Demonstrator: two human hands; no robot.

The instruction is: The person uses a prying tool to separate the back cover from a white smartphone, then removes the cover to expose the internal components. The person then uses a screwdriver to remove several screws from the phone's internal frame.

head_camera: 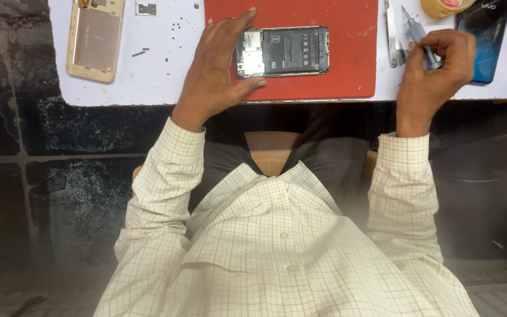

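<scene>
Bare red mat (pixel 353 64) between opened phone (pixel 283 51) and tweezers (pixel 392 35).

The opened phone (pixel 283 51) lies flat on a red mat, long side going left to right. Its back cover is off, so the black battery and small metal parts inside show. The screwdriver (pixel 421 37) is thin and grey with a sharp tip. It tilts, tip pointing up and away, well apart from the phone.
</scene>
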